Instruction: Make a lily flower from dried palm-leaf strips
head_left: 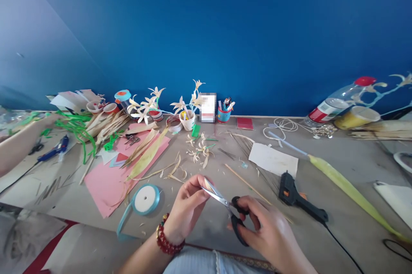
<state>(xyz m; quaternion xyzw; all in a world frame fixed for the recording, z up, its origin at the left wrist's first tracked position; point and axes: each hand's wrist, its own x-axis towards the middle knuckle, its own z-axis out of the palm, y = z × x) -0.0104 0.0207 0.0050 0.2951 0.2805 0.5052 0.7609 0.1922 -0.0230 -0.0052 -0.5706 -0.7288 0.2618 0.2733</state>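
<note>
My right hand grips a pair of scissors with black handles, fingers through the loops. Its blades are parted and point up and left toward my left fingertips. My left hand, with a red bead bracelet on the wrist, pinches a small cream-coloured piece, perhaps dried husk. That piece lies at the blade tips; whether the blades touch it I cannot tell. Ahead on the table are several small cream husk flowers. A roll of light blue ribbon sits left of my left hand.
A black glue gun with its cord lies on the right, near a white paper and a long yellow-green husk. Pink paper and curled husk strips lie left. Cups of flowers stand behind. Another person's arm reaches in at far left.
</note>
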